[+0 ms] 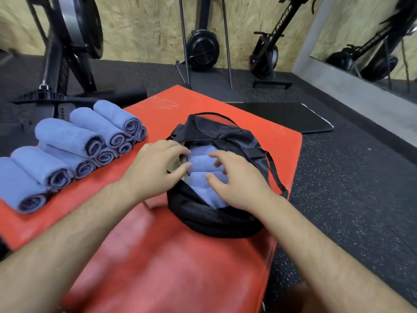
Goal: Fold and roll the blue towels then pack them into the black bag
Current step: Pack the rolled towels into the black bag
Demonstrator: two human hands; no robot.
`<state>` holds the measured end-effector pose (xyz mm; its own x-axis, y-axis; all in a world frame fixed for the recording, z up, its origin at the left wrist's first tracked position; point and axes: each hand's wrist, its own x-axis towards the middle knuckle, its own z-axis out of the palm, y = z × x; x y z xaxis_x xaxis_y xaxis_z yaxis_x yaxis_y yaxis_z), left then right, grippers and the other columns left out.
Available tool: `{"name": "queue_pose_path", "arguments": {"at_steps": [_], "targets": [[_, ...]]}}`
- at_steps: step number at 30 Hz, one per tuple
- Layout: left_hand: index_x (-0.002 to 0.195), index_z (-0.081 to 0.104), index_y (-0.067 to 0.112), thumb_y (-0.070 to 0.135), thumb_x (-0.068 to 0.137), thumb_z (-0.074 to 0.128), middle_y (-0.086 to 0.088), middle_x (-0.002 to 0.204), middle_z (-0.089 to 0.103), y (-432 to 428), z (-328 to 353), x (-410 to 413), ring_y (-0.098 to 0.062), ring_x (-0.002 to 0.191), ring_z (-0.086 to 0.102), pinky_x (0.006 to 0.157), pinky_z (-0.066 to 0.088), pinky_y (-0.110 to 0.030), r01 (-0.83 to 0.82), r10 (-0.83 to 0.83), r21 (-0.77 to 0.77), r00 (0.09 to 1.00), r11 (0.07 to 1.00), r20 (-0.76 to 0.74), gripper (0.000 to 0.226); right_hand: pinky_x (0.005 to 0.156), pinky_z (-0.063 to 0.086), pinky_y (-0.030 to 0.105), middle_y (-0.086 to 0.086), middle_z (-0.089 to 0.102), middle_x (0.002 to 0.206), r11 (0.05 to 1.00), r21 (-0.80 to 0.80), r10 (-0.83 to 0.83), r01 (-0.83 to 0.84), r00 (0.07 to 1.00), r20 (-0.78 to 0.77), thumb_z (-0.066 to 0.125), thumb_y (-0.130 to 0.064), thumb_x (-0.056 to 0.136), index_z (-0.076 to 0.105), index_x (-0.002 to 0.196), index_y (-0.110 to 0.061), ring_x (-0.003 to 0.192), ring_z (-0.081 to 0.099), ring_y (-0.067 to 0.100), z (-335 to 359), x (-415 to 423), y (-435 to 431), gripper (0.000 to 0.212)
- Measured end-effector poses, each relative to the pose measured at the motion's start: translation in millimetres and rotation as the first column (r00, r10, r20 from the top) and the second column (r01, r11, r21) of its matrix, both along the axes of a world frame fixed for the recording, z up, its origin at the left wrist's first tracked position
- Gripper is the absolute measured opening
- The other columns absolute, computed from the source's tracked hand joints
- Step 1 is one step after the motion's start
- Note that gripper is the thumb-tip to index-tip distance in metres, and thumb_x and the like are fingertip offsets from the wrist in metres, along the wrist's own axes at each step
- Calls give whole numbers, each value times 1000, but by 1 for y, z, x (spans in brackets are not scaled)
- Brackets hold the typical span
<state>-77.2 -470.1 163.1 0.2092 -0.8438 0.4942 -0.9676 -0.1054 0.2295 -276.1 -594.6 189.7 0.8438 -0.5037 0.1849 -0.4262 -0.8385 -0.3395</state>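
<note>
- Rubber gym floor (349, 177) and rowing machines (268, 53) surround our red padded platform (158, 256), which we judge serves as the packing table.
- Our black bag (214, 224) lies on it, mouth open for loading.
- Rolled towels (67, 143) wait stacked at left, within reach.
- Packed towels (200, 161) lie side by side inside the bag.
- Our right hand (237, 188) spreads loosely bent fingers over them, probably settling them. Our left hand (155, 166) curls at the rim; whether it grips a roll or the bag, we cannot tell.
</note>
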Motion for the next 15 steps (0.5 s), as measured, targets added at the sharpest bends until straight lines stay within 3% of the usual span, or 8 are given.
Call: {"name": "queue_pose_path", "arguments": {"at_steps": [4,8,12,15], "targets": [[120,65,21,40,92,57,7,120,66,30,16,25,-18,111,61,87,50,-41,-79,80,-50,997,996,18,35,99,46,41,-2,56,132,992,-75,105,-103,994,21,55,-45,94,42,144,-26,122,52,23,19,59,27,56],[115,68,21,39,90,58,7,113,67,75,19,63,-18,102,63,80,50,-40,-244,245,-77,970,967,0,33,96,48,45,2,60,127,978,-118,177,-172,984,29,55,-43,92,47,137,-25,120,55,27,21,128,55,49],[111,66,22,44,85,48,5,112,65,109,12,105,-23,103,62,75,49,-42,-423,423,32,906,906,9,39,91,49,47,6,62,121,964,-85,254,-251,967,27,56,-36,90,56,122,-20,115,55,33,10,192,80,35],[116,67,16,40,81,51,-3,119,65,125,2,131,-28,108,62,77,48,-41,-490,492,81,871,868,-2,46,96,47,47,10,61,126,952,-64,302,-300,953,25,58,-29,89,60,123,-14,120,52,34,-3,239,98,37]]}}
